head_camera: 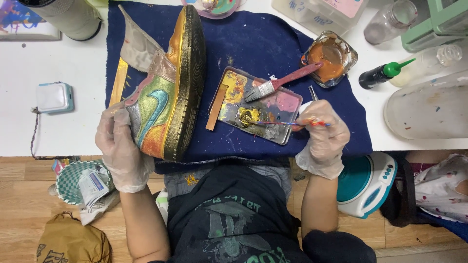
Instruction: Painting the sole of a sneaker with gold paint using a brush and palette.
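One painted sneaker (163,92) stands on its side on a dark blue cloth (253,44), its long axis running away from the person, toe end near, collar and tongue far, the gold sole facing right. The gloved left hand (119,146) steadies it at the toe, fingers (108,122) wrapped closed on the upper.

Just right of the shoe lies one rectangular metal tray (280,139) smeared with paint, a gold blob near its middle. The gloved right hand (321,134) pinches one thin brush (282,123), fingers clamped on its handle; the brush lies nearly level, tip pointing left into the gold paint. A second, flat, wider brush (278,84) rests across the tray's far edge, its pink handle pointing up and right into one glass jar (331,58) of orange liquid. A flat tan stick (217,108) lies along the tray's left edge.

The cloth covers a white counter (58,63) above a wooden floor (19,204). On the counter: one small white box (53,96) at left, one dark bottle with a green nozzle (382,74) at right, and clear plastic containers beyond it. A teal and white device (365,182) sits beside the right forearm.
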